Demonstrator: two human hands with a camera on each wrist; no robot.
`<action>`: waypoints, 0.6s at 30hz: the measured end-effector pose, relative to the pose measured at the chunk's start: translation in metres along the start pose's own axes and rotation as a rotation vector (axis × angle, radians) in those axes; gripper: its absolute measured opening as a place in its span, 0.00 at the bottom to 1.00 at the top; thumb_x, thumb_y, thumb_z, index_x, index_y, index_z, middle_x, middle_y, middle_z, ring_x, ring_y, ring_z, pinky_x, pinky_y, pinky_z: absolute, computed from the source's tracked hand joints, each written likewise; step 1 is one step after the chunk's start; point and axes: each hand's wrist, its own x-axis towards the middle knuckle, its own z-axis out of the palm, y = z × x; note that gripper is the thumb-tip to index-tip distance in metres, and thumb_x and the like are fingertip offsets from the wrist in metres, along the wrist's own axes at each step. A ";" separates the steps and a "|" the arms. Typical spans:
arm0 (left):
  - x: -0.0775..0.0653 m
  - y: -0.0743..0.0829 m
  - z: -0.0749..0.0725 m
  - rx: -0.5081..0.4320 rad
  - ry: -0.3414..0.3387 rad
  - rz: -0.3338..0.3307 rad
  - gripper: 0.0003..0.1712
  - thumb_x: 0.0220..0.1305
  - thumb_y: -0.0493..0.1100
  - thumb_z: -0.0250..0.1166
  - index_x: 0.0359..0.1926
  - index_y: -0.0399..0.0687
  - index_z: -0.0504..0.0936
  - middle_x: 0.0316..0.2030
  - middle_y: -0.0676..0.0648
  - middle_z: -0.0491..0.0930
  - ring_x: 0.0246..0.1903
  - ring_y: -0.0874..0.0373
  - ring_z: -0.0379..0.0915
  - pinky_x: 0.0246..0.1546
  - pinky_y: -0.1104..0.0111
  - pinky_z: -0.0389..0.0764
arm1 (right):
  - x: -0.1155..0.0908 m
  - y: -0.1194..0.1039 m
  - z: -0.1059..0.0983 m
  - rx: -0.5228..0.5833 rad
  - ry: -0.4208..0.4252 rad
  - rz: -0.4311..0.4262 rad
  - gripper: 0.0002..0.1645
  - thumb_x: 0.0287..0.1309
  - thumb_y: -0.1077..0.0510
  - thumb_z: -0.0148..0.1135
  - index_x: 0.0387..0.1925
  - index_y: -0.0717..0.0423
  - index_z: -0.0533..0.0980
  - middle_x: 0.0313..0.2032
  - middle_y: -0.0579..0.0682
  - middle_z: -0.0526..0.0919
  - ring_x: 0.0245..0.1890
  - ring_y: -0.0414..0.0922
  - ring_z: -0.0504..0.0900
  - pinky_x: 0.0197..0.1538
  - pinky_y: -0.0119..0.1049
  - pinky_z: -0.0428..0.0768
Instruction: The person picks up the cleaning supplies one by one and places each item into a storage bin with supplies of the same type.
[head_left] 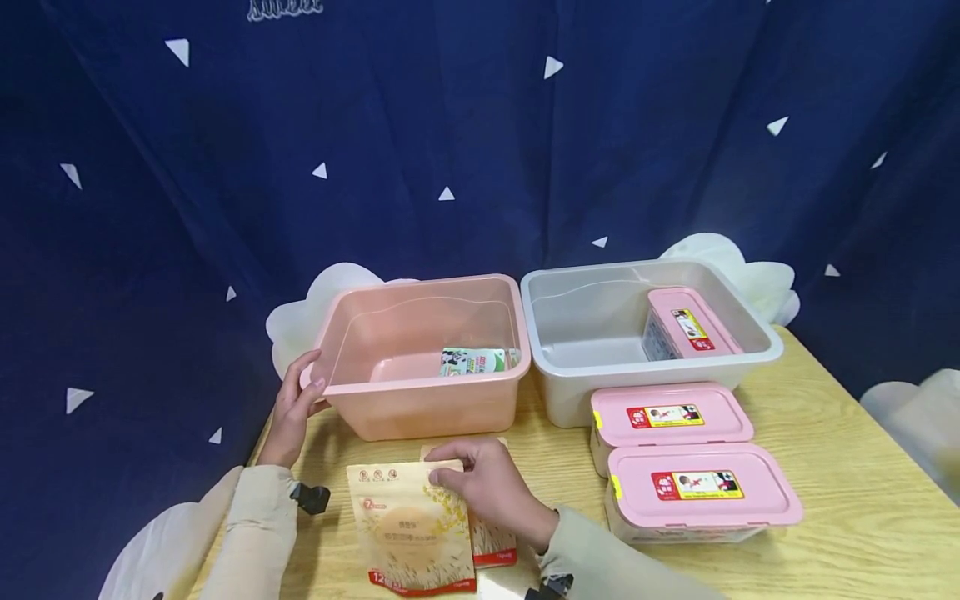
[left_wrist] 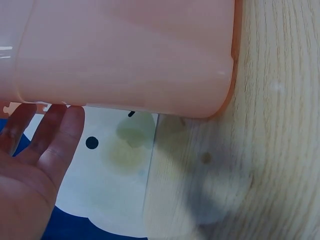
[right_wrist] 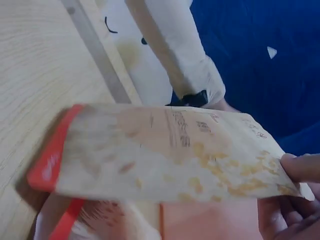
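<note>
My right hand [head_left: 498, 492] pinches the top right corner of a pale yellow stand-up pouch [head_left: 412, 533] with a red bottom band. The right wrist view shows the thumb on this pouch [right_wrist: 165, 150] near its top corner. A second similar pouch [head_left: 492, 542] lies partly hidden behind it on the table. At the left end of the pink plastic bin [head_left: 423, 408], my left hand [head_left: 292, 412] grips the rim; in the left wrist view its fingers [left_wrist: 62, 140] reach to the bin's edge. Inside that bin lies a green and white packet [head_left: 472, 362].
A grey bin [head_left: 570, 392] stands right of the pink one, holding a pink-lidded box [head_left: 693, 321]. Two more boxes, one pink-lidded box [head_left: 671, 417] and a nearer pink-lidded box [head_left: 705, 487], sit in front on the wooden table [head_left: 847, 467]. A dark blue curtain [head_left: 480, 125] hangs behind.
</note>
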 end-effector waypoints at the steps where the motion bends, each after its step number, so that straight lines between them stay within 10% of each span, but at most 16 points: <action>1: 0.000 0.000 0.000 -0.001 0.001 0.001 0.30 0.73 0.44 0.49 0.73 0.49 0.59 0.73 0.48 0.55 0.50 0.70 0.71 0.42 0.78 0.79 | -0.003 -0.003 -0.002 -0.011 -0.001 -0.016 0.10 0.54 0.59 0.72 0.39 0.49 0.87 0.39 0.48 0.89 0.17 0.32 0.59 0.21 0.24 0.62; 13: -0.002 0.000 0.001 0.008 -0.005 -0.016 0.30 0.73 0.44 0.48 0.74 0.51 0.59 0.75 0.48 0.53 0.53 0.66 0.69 0.42 0.78 0.78 | -0.033 -0.045 -0.046 -0.155 -0.006 -0.110 0.08 0.55 0.60 0.70 0.39 0.52 0.87 0.16 0.41 0.70 0.16 0.28 0.58 0.20 0.24 0.62; 18: -0.001 0.002 0.001 0.001 -0.015 -0.020 0.30 0.74 0.44 0.47 0.74 0.52 0.58 0.75 0.48 0.52 0.54 0.67 0.68 0.43 0.78 0.77 | -0.036 -0.062 -0.068 -0.249 0.053 -0.202 0.07 0.54 0.61 0.71 0.37 0.50 0.86 0.21 0.42 0.80 0.16 0.28 0.59 0.19 0.25 0.63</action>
